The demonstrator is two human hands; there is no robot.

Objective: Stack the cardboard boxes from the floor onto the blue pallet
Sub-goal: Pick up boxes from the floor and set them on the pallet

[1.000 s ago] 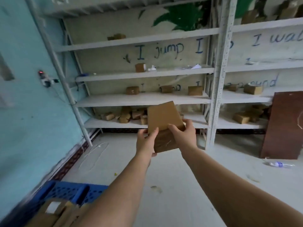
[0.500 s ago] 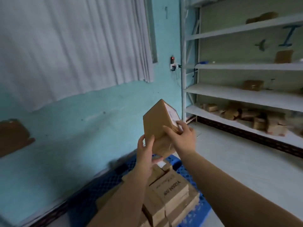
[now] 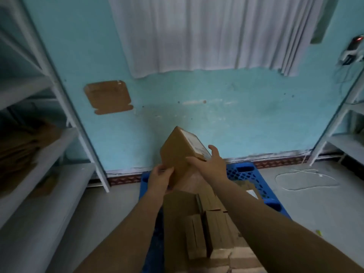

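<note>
In the head view, a cardboard box (image 3: 178, 156) is held up at the centre of the frame, tilted with one corner uppermost and a white label (image 3: 195, 142) showing on its upper right face. It is gripped by both hands. The left hand (image 3: 160, 179) is curled round the lower left edge of the box, thumb on the near face. The right hand (image 3: 209, 164) is laid over the right corner, fingers spread and bent against the cardboard — thumb on the near face, fingertips past the labelled side. Both bare forearms are seen rising from the bottom of the frame.

Below the held box, in the lower centre, the blue pallet (image 3: 246, 174) lies on the grey floor, its far edge near the wall. A stack of cardboard boxes (image 3: 199, 233) is already set on it; the held box is above the far end of that stack, and contact between them cannot be told.

A turquoise wall (image 3: 216, 119) fills the middle of the frame, with a white curtain (image 3: 206, 32) hung across the top. A flat piece of cardboard (image 3: 108, 97) is fixed to the wall at upper left. White metal shelving (image 3: 65, 107) stands at the left edge — blurred brown cartons are dimly seen on it. A loop of white cord (image 3: 307, 179) lies on the floor at right.
</note>
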